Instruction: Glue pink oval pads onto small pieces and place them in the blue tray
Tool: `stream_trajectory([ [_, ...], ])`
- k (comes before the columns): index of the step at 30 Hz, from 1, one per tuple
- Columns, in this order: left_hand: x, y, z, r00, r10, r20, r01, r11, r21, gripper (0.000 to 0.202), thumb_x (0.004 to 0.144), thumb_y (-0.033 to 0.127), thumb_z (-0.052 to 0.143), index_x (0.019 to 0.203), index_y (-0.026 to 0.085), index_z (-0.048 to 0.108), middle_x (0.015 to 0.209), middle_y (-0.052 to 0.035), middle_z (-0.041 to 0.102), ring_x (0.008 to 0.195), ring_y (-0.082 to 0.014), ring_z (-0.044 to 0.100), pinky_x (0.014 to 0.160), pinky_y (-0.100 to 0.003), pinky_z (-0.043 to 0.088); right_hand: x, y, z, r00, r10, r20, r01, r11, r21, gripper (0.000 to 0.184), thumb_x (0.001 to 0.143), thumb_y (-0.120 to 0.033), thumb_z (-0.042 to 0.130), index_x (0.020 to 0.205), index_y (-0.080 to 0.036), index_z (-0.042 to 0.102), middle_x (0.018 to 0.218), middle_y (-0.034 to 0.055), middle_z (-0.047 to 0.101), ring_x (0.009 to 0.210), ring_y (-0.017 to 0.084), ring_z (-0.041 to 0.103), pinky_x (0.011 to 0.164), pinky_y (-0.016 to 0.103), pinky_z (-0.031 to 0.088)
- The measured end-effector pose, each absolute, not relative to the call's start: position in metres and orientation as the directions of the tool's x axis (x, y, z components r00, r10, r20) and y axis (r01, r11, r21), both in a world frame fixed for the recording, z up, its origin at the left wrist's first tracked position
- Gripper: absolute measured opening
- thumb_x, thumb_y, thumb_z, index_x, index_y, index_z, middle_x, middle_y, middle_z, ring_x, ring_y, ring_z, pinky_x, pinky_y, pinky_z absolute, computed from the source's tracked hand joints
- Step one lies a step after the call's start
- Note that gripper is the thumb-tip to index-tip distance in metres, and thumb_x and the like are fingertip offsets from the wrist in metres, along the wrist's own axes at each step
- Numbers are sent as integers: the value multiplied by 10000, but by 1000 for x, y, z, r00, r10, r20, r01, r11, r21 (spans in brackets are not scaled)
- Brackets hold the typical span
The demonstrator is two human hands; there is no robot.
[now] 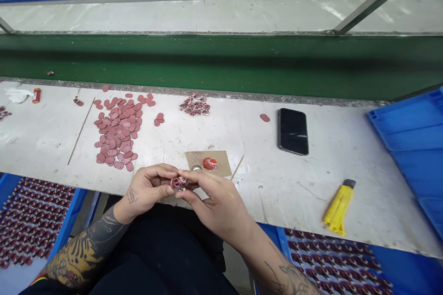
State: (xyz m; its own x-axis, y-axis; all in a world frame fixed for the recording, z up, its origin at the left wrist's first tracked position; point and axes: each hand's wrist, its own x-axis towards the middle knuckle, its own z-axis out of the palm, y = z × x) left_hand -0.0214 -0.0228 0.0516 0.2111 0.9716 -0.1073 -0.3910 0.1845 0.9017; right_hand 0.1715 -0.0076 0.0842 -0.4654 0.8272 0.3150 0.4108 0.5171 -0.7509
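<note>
**Small red piece [178, 183] in the middle**

The left hand [149, 190] and right hand [219, 203] both pinch it. It is at three o'clock from the left hand, ten o'clock from the right. Neither is nearer. It is partly hidden, so I can't tell its long way.

L hand [147, 191] & R hand [219, 200], both bare, met at ctr, thumbs [166, 191] & index fingers [198, 176] pinched inward, tips close together. L forearm [86, 249], heavily tattooed in blk & yellow, angled in from lower L; R forearm [272, 258], w/ sparser dk line tattoos, slanted in from lower R.
</note>
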Motion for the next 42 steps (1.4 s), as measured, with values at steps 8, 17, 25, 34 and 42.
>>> stream_trajectory([
  [8,-21,-22,51,217,972,-91,-402,174,899,222,725,153,842,936,196,792,1049,-83,726,946,-188,711,845,-286,589,171,-7,84,-465,828,313,412,515,-751,228,933,-267,665,1152,-211,634,929,46,770,823,205,746,727,317,594],
  [17,-22,-23,50,205,973,-102,-388,177,904,226,707,187,861,922,189,791,1046,-94,731,943,-208,714,860,-327,598,171,-7,85,-465,830,308,421,513,-748,212,941,-288,653,1141,-219,644,916,43,770,802,202,742,726,318,595],
  [25,-21,-22,50,207,973,-103,-392,179,902,221,719,162,849,930,190,789,1053,-89,726,932,-194,714,841,-305,599,172,-7,85,-471,825,312,417,520,-745,197,937,-264,659,1123,-204,634,903,38,764,802,198,740,712,309,585],
  [34,-21,-21,50,214,972,-100,-383,178,907,218,725,159,842,933,198,792,1054,-81,728,939,-188,710,847,-292,587,172,-7,83,-474,830,295,418,506,-754,223,924,-229,670,1140,-210,618,917,34,759,818,199,735,720,313,579],
  [42,-21,-23,47,195,975,-108,-388,177,904,232,761,175,821,986,190,768,1061,-80,739,965,-194,716,875,-294,585,174,-8,83,-505,840,198,437,447,-781,373,912,-246,689,1264,-234,565,1046,59,746,904,225,721,783,361,585],
])
